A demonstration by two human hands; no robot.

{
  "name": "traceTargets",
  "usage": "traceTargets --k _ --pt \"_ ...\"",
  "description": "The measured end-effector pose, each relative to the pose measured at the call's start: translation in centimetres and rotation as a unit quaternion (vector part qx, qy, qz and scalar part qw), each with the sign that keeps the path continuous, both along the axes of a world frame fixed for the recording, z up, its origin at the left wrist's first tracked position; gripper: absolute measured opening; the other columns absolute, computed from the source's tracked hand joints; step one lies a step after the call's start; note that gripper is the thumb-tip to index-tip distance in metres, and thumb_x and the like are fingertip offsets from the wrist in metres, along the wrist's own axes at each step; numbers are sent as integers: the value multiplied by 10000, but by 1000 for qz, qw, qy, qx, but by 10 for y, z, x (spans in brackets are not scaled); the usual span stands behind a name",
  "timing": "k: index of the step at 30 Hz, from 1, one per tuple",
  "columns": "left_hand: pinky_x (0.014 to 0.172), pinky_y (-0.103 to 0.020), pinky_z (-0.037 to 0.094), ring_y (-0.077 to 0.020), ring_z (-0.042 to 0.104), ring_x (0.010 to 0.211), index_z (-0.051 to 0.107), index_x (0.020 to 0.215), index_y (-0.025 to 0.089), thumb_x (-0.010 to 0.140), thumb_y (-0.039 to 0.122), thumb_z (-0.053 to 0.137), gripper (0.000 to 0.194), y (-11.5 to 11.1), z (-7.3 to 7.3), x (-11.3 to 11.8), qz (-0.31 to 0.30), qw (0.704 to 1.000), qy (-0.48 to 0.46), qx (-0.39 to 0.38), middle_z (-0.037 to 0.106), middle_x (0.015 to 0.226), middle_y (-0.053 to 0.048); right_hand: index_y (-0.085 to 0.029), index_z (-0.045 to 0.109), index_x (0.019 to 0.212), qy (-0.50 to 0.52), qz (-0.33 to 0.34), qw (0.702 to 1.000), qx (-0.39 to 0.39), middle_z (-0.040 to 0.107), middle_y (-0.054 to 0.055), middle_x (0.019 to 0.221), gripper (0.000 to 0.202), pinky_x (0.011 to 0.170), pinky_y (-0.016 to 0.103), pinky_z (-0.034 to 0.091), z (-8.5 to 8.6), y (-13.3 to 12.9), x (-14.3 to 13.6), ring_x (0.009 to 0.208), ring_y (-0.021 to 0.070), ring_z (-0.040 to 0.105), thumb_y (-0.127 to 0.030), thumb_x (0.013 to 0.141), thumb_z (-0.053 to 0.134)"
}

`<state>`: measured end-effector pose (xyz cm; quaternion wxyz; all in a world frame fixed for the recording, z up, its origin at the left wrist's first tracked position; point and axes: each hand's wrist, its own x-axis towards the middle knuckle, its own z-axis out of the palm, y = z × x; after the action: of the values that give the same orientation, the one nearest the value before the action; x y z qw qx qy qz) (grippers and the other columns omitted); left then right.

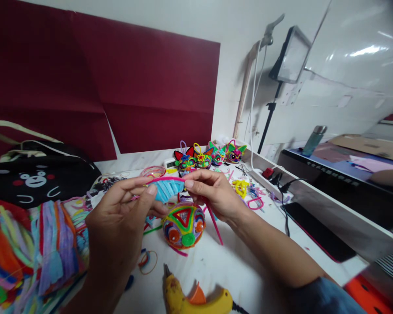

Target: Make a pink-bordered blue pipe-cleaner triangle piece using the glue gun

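Between both hands, above the table, is a blue pleated piece (pixel 167 190) edged with a pink pipe cleaner (pixel 165 178). My left hand (pixel 124 209) pinches its left end between thumb and fingers. At the other end, my right hand (pixel 212 189) pinches the pink edge, and a pink tail (pixel 216 224) hangs below that hand. Just beneath them sits a round animal head (pixel 184 226) wound in colourful pipe cleaners, with orange eyes and a green nose. Its top is partly hidden by my fingers.
A yellow hot glue gun (pixel 196 301) lies at the front edge. Bundled pipe cleaners (pixel 52 248) fill the left side, before a black bag (pixel 36 179). Several finished animal heads (pixel 203 158) stand at the back. A phone (pixel 317 231) lies right; another person's arm (pixel 388 178) shows beyond the divider.
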<state>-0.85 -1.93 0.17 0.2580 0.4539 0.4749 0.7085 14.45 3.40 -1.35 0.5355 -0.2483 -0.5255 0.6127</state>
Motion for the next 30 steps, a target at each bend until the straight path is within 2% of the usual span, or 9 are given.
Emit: traceTargets --k 9,22,30 --pt "448 -201 532 -119 610 418 664 843 199 672 245 748 196 -2 2 1 1 1000 5 -4 646 517 53 -159 692 711 21 38 998 -33 548 -62 487 147 389 165 293 2 1 1 413 43 431 -241 633 786" --pt "442 -189 545 -110 613 422 680 838 235 701 250 738 150 0 -2 0 -1 1000 17 11 666 544 57 -151 667 690 53 61 996 -48 695 6 608 106 372 146 310 1 1 0 417 51 512 -197 621 733" --pt "471 -193 555 -115 629 447 671 898 228 741 278 743 179 2 -8 -8 -11 999 43 13 654 530 59 -151 659 680 47 58 996 -49 697 7 604 113 384 146 321 2 1 1 417 52 511 -196 620 743"
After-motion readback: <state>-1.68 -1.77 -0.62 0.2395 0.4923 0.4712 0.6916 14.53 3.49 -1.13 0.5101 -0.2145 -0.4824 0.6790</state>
